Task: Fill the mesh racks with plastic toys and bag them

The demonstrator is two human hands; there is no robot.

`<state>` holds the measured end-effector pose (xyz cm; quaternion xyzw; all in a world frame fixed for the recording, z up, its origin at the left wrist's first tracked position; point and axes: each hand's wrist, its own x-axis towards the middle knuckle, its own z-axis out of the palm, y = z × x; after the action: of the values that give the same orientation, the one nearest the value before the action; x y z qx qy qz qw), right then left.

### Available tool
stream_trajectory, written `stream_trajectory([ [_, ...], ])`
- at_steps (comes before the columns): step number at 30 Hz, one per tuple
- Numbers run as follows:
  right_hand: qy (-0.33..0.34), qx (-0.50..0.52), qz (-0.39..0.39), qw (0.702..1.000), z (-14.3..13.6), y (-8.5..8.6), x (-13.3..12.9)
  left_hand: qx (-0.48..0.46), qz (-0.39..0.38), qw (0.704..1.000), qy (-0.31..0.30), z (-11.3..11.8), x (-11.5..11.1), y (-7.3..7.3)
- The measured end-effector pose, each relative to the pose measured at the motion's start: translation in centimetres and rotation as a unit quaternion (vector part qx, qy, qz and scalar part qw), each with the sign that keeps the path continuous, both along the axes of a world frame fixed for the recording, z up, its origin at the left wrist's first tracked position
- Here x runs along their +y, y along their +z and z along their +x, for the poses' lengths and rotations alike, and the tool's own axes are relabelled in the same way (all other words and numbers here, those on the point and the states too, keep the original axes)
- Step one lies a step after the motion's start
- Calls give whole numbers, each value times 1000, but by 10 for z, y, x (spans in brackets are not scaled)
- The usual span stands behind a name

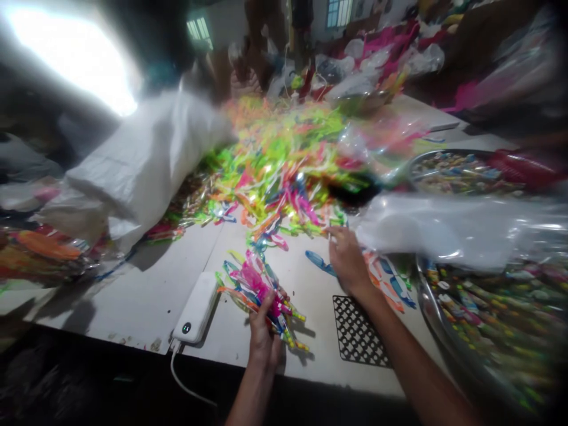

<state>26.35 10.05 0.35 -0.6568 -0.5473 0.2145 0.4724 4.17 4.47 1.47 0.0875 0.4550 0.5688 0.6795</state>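
My left hand [265, 322] is wrapped round a bunch of colourful plastic pieces [255, 278], pink, blue, orange and green, with beaded yellow ends pointing right. Further right, my right hand [346, 254] reaches to the near edge of a large heap of bright plastic pieces [284, 160]. Its fingertips are blurred, and whether they hold a piece cannot be made out. Just left of that hand, a blue loop-shaped piece [320, 262] lies on the white table [177, 254]. Orange and blue pieces [390, 284] lie right of my right wrist.
A white power bank [196, 307] with a cable lies near the front edge. A black lattice mat [359, 331] is beside my right forearm. Metal basins [428, 307] of small pieces and clear plastic bags [465, 228] fill the right. A white sack [133, 160] stands left; a person [244, 77] is behind.
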Motion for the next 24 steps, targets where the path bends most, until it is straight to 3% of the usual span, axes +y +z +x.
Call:
stream_trajectory([
  [3, -38, -22, -14, 999, 33, -18, 30, 5, -6, 1000, 9, -1, -3, -6],
  [6, -44, -1, -19, 999, 49, -23, 37, -18, -13, 1000, 12, -1, -3, -10],
  [12, -68, 174, -18, 982, 50, -6, 22, 2, 15, 1000, 5, 0, -2, -12],
  [16, -80, 225, 38, 970, 44, 9, 17, 6, 4, 1000, 12, 2, -2, -12],
  [20, -90, 143, 75, 983, 36, 10, 44, 2, 5, 1000, 7, 3, -1, -13],
  [24, -74, -45, 83, 993, 32, 2, 94, 7, 17, 1000, 6, 3, 0, -12],
])
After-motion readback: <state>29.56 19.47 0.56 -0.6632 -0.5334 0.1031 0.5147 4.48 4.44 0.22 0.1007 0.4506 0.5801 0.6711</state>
